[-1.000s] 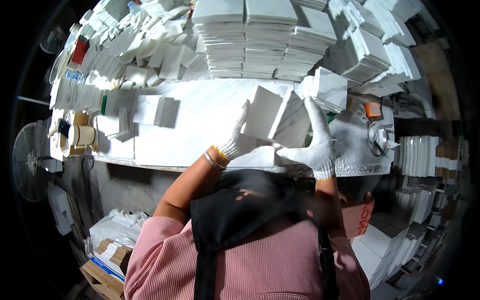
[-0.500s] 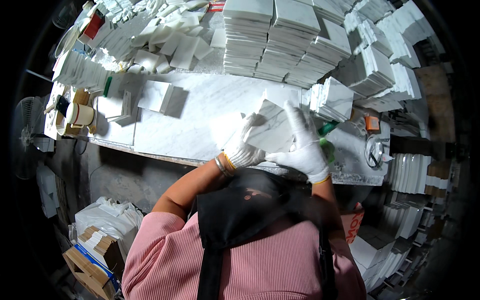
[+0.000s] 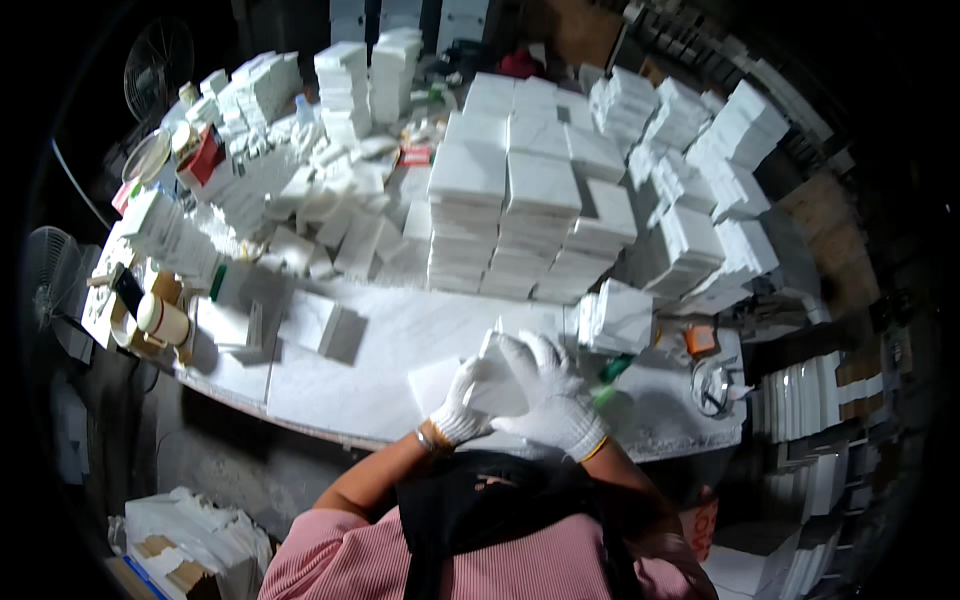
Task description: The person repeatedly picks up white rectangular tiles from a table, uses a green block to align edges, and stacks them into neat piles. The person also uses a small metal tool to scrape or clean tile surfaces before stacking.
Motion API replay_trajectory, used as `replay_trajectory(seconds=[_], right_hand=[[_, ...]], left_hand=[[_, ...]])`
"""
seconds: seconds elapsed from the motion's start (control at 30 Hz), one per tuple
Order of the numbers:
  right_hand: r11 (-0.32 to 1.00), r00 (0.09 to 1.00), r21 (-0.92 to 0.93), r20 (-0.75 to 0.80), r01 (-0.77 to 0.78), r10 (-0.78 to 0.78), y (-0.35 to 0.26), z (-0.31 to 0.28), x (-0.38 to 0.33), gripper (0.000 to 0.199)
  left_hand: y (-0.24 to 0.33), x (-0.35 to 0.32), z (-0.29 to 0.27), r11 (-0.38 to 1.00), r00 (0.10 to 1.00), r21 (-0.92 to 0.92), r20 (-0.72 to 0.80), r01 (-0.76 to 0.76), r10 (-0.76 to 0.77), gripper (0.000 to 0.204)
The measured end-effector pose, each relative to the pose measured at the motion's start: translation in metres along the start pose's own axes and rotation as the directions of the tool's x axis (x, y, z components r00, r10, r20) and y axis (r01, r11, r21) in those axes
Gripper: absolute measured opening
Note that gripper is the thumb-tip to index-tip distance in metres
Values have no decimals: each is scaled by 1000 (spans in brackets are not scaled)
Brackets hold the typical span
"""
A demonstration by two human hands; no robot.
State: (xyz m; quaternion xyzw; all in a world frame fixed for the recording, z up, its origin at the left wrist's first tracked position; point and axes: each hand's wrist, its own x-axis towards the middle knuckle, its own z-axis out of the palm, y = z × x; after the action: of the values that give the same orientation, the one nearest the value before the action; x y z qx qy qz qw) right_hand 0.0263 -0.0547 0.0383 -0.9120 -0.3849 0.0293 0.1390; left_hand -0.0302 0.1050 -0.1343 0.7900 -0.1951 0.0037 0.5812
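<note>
Between my two white-gloved hands a square white marble tile (image 3: 499,390) is held tilted up, close above the worktop. My left hand (image 3: 461,408) grips its left edge with the fingers bent. My right hand (image 3: 552,405) is wrapped over its right side, fingers across the face and upper edge. Under and left of the held tile, another pale tile (image 3: 432,384) lies flat on the marble slab (image 3: 380,395). A short stack of tiles (image 3: 308,322) sits farther left on the slab. Just right of my right hand is a green thing (image 3: 613,369), its kind unclear.
Tall stacks of marble tiles (image 3: 468,178) rise behind the slab, with a leaning group (image 3: 617,318) at right. Loose pieces (image 3: 355,245) lie heaped at the back left. A cream cup (image 3: 162,320) stands left; an orange box (image 3: 700,340) and round clear dish (image 3: 711,387) are right.
The view has tilted up, showing more of the stacks behind. The held tile has turned from showing its veined face to a steeper tilt, and my right fingers have curled over it.
</note>
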Motion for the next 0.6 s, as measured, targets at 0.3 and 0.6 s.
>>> replay_trajectory(seconds=[0.3,0.6], right_hand=[[992,993,63,-38,111,-109,8,-29,27,104],[991,969,-21,-207,131,-133,112,-136,79,110]], left_hand=[[54,30,-30,693,964,-700,-24,174,-267,70],[85,34,-79,178,969,-957,206,229,-139,97]])
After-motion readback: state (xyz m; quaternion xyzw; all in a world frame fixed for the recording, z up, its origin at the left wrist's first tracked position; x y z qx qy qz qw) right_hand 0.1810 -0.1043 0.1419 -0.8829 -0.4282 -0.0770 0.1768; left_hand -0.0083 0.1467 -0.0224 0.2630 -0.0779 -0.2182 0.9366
